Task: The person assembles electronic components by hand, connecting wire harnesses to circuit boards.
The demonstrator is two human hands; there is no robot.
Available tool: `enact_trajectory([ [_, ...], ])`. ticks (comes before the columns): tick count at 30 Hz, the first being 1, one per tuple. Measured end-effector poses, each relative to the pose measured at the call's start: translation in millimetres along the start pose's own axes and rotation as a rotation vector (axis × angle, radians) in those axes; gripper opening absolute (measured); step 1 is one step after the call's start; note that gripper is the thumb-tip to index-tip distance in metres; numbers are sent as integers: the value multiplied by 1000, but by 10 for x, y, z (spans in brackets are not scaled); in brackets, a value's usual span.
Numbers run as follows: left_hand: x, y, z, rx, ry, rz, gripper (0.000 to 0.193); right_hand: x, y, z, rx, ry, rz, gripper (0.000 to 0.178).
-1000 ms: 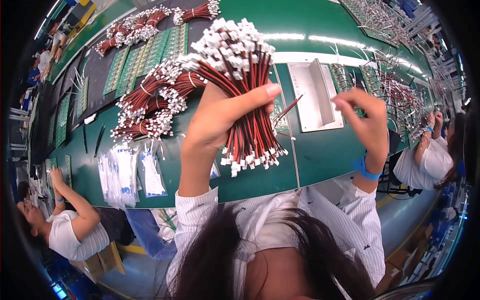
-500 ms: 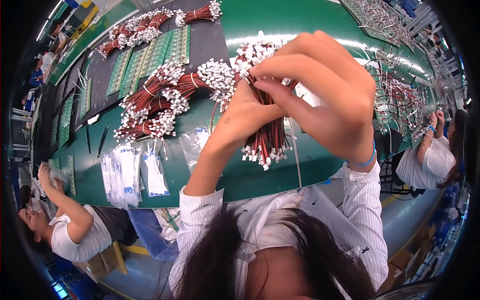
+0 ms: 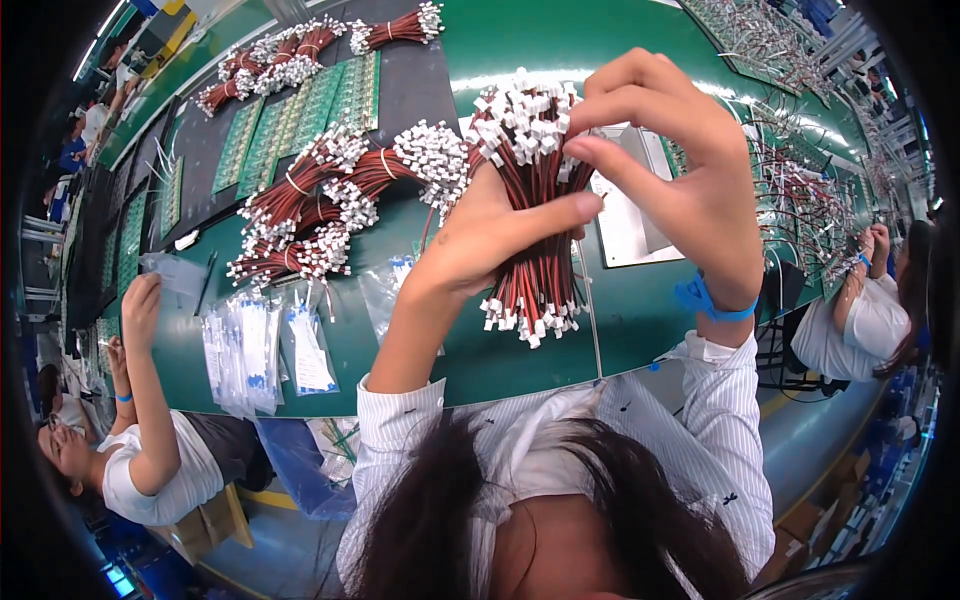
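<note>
Bundle of red-and-black wires [image 3: 530,182] clamped in the left hand [image 3: 478,232], thumb across the front, held up over the tabletop [image 3: 640,335]. Stands nearly upright, white connectors bunched at both ends. At the right edge of the upper connectors, the right hand [image 3: 700,165], thumb and forefinger close to each other, other fingers curled above; cannot tell whether pinching a connector or only touching. Around the right wrist, a blue band [image 3: 735,314]. Behind the right hand and partly covered, a pale metal plate [image 3: 622,232] on the tabletop. Left of the held wires, several tied bundles [image 3: 300,190] with like white ends, the nearest just beside the left hand. Closer to the front edge, clear packets [image 3: 240,350]. Past the tied bundles, green circuit boards [image 3: 320,105] on a dark mat [image 3: 425,85]. At far left, a co-worker's raised hand [image 3: 140,300] with a clear bag [image 3: 178,275]. At far right, boards with loose wires [image 3: 800,215].
</note>
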State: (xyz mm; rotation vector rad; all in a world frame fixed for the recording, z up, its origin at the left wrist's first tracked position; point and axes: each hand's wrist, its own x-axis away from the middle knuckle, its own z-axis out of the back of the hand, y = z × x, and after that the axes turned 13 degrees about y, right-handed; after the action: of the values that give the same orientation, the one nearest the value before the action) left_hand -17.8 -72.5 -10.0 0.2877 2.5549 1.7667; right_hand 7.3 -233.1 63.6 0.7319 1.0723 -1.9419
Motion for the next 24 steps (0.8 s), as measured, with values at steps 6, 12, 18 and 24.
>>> enact_trajectory([
  [6, -5, -22, -50, 123, -71, 44, 38, -13, -22, 5, -72, 83, -66, 14],
  [12, -1, -60, -2, 109, -98, 31, 37, 11, 9, -14, -122, 9, -97, 11],
  [18, -14, -65, 9, 117, -222, 38, 54, 18, -59, -40, -276, 415, -408, 11],
  [24, -9, -47, 25, 189, -195, 70, 48, 54, 85, -30, -385, 514, -300, 18],
])
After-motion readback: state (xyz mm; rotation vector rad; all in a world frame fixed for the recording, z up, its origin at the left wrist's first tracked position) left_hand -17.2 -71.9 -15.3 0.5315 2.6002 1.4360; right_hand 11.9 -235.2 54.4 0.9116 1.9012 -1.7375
